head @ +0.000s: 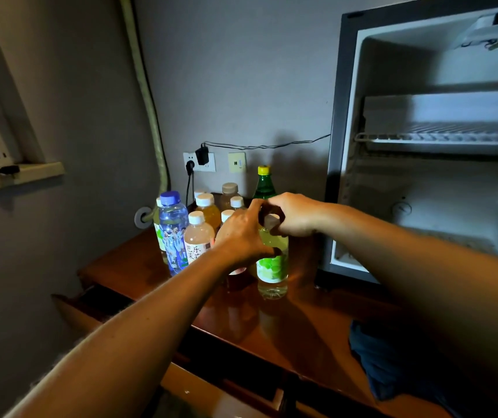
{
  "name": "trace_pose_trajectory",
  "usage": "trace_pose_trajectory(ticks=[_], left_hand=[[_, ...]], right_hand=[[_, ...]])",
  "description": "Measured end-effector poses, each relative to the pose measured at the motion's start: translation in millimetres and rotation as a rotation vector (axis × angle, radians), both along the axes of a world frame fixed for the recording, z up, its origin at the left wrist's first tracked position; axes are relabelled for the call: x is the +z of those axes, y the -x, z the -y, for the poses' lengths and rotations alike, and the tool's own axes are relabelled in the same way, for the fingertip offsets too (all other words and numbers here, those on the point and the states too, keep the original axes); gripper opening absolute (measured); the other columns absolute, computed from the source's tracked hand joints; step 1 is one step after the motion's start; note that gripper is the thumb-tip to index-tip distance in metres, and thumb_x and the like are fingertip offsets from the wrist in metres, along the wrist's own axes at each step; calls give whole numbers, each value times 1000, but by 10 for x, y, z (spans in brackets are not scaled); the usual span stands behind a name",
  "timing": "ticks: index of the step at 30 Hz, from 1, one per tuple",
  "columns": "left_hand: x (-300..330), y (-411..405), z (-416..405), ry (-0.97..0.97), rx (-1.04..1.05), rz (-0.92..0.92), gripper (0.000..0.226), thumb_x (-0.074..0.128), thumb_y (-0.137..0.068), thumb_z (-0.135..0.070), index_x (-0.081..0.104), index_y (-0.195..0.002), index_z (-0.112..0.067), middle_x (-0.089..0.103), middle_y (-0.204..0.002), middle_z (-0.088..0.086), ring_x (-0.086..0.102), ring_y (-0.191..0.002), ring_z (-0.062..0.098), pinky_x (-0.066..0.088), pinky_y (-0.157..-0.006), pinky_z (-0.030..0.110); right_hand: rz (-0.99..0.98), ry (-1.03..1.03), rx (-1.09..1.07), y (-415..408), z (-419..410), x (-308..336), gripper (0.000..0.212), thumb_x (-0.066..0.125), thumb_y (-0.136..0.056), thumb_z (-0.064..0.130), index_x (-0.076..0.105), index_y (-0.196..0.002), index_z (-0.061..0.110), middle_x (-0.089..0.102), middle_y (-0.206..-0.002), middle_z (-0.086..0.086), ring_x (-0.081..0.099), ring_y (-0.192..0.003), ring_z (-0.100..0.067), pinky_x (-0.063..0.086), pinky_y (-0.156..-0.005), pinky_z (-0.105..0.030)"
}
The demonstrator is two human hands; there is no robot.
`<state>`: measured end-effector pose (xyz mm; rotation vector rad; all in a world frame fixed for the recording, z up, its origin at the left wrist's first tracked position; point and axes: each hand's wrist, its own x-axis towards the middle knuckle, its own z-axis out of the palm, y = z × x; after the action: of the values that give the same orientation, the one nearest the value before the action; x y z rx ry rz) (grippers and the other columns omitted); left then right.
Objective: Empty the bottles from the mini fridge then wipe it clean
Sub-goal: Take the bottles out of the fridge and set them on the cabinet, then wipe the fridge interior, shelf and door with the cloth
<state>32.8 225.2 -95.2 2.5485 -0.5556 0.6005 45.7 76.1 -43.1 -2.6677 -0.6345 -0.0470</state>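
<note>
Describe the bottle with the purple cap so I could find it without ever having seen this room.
Start at the open mini fridge on the right; a cluster of drink bottles stands left of it on the wooden table. At the cluster's front left edge stands the purple-capped bottle. It alone has a purple cap, clear liquid and a blue printed label; its neighbours have white, tan or yellow caps.

A single head-worn wide-angle view looks forward and down from close above the wooden table (302,321), bottles at 12 o'clock, open mini fridge (440,146) at 2 o'clock.
</note>
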Motion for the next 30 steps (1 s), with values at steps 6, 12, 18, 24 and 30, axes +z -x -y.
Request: trace_pose_trajectory(ticks=[6, 12, 18, 24, 30], left_hand=[[28, 19, 54, -66, 44, 0, 88, 86, -56, -37, 35, -128, -27, 62, -117, 2, 59, -103, 22, 54, -74, 35], [43, 162, 175, -123, 103, 138, 77, 71, -75, -44, 34, -137, -17, 47, -132, 4, 40, -122, 23, 39, -100, 34], [60, 363, 495, 8, -58, 276, 48, 67, -83, -36, 47, -122, -16, 52, -113, 2, 48, -102, 16, 43, -84, 25], [-148, 604, 843, -71, -251, -21, 36, 68, -79, -26, 51, -110, -16, 52, -106, 5, 53, -96, 23, 45, -80, 32], [-341, 898, 1141, -163, -410, -204, 35, 72, -78, -21, 60, -109, -11, 59, -111, 9, 58, -101, 25, 49, -88, 36]], right_hand=[[-15, -28, -40, 55, 48, 26, 26, 66, -79, 9, 58, -100, 22, 67, -102, -4, 67, -90, -21, 56, -75, -35], [-57, -86, -120, 207, 254, 6, 30, 52, -82, 6, 56, -107, 23, 65, -103, -6, 63, -95, -28, 52, -76, -39], [-133, -39, -167, 565, 572, -56, 25, 54, -87, 11, 67, -97, 29, 68, -97, -1, 63, -88, -18, 51, -80, -35], [-153, 38, -245, 992, 921, -194, 7, 65, -84, 16, 71, -87, 17, 69, -90, -3, 63, -84, -17, 49, -75, -30], [-239, 162, -314, 1420, 1204, -335, 28, 67, -88, 32, 71, -110, 16, 69, -109, -4, 64, -101, -22, 49, -89, -35]])
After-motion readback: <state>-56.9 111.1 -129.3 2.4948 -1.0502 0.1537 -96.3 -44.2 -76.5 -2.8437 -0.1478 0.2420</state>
